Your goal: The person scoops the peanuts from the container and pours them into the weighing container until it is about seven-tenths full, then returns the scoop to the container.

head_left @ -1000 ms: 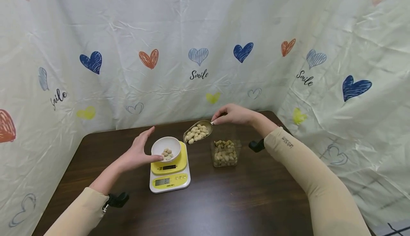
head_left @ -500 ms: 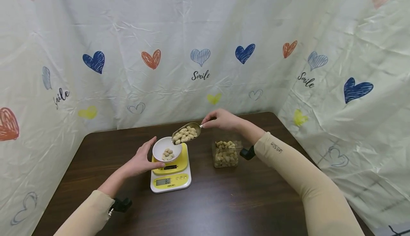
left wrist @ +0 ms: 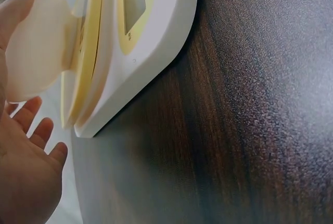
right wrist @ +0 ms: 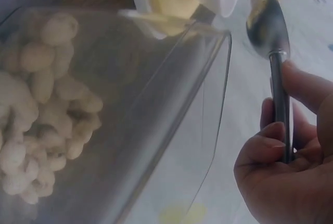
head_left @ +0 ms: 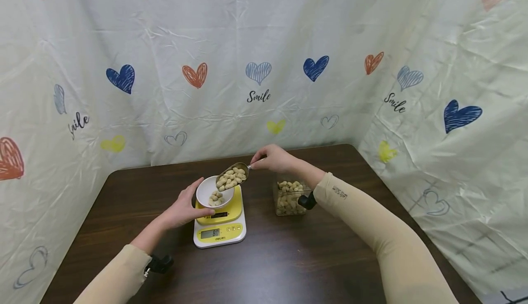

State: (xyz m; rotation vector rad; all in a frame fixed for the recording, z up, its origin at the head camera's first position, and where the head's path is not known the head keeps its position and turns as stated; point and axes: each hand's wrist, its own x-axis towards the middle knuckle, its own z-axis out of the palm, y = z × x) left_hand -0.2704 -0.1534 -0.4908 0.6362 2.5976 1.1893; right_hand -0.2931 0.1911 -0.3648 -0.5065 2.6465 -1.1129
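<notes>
A white bowl with several peanuts in it sits on a yellow-and-white kitchen scale. My left hand spans the bowl's left side, thumb at the front and fingers at the back. In the left wrist view the thumb lies against the bowl's wall, the other fingers loosely bent beside it. My right hand grips the handle of a metal scoop heaped with peanuts. The scoop tilts down to the left, its lip over the bowl. In the right wrist view the handle lies between thumb and curled fingers.
A clear plastic box of peanuts stands right of the scale, below my right forearm. The dark wooden table carries everything. A white curtain printed with hearts hangs behind it. The scale's display shows digits.
My right hand has brought the loaded scoop leftward and lower, from beside the bowl to over it. My left hand's fingers have closed in on the bowl's rim.
</notes>
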